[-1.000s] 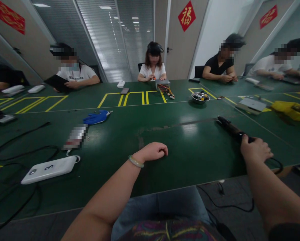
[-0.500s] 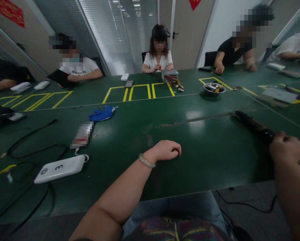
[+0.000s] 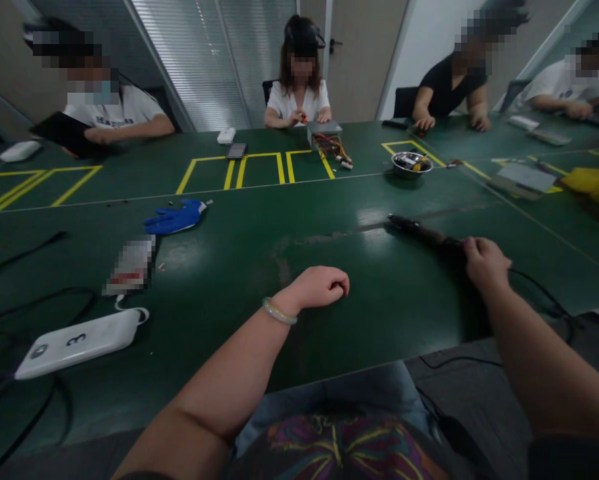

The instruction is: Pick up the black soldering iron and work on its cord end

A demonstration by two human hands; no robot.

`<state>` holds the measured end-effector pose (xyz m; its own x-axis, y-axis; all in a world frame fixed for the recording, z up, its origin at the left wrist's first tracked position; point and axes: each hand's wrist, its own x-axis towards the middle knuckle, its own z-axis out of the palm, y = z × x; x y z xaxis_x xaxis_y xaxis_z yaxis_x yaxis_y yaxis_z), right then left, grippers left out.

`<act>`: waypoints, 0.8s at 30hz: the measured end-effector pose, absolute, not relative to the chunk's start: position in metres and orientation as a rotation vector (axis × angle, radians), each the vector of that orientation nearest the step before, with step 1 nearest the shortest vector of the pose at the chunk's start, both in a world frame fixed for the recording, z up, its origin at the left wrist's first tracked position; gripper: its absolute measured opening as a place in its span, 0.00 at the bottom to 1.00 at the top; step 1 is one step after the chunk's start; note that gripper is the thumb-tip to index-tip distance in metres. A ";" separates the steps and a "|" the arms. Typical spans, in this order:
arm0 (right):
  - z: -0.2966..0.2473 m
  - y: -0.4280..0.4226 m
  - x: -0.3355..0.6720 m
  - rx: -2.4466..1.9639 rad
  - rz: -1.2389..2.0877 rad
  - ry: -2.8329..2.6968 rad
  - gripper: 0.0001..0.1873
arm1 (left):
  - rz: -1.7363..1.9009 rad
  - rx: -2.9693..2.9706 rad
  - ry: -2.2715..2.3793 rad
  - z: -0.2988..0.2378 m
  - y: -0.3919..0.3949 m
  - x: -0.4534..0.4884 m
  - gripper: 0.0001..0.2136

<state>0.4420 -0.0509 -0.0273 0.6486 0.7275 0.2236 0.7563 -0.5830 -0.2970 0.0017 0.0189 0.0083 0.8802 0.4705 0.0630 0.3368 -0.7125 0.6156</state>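
Observation:
My left hand [image 3: 322, 287] rests on the green table [image 3: 289, 340] in front of me, its fingers curled in and nothing visible in them. A pale bangle [image 3: 278, 313] circles that wrist. To the right, my right hand [image 3: 487, 263] grips one end of a long, dark, stick-shaped corded tool [image 3: 427, 235]. Its far tip points left and away from me, low over the table. From the gripped end a black cable runs off to the right. I cannot make out the tool's exact kind.
On the left are a white power bank [image 3: 79, 343] marked 3, a pixelated phone [image 3: 132, 263], black cables and a blue glove [image 3: 175, 217]. Farther back stand a metal bowl [image 3: 412, 165] of small parts and a grey box with wires [image 3: 324, 137]. Several people sit opposite.
My right hand has moved left and inward with the tool, whose tip is now nearer the table's middle. My left hand keeps its curled pose. The view has shifted somewhat.

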 end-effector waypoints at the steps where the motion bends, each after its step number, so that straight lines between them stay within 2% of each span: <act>1: -0.026 -0.042 0.424 -2.437 -0.086 -1.280 0.22 | 0.329 2.432 0.593 0.009 0.018 0.002 0.10; 9: -0.019 0.027 0.232 -1.821 0.127 -1.904 0.20 | 0.970 2.478 0.852 0.017 0.018 0.001 0.14; 14: -0.021 0.041 0.149 -1.547 0.260 -2.129 0.20 | 1.134 2.441 1.149 0.008 0.030 -0.002 0.15; 17: -0.019 0.037 0.138 -1.415 0.335 -2.205 0.23 | 1.109 2.412 1.266 0.001 0.037 -0.005 0.16; 21: 0.003 0.018 0.162 -1.275 0.314 -2.238 0.34 | 1.038 2.447 1.249 0.000 0.040 -0.007 0.19; 24: 0.024 0.001 0.198 -1.344 0.323 -2.186 0.29 | 0.977 2.482 1.251 0.001 0.039 -0.007 0.21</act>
<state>0.1983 0.0014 0.0242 -0.3500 0.8784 0.3255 0.7468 0.4714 -0.4691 -0.0070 0.0389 0.0010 0.4248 0.7731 0.4711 0.6443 -0.6237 0.4426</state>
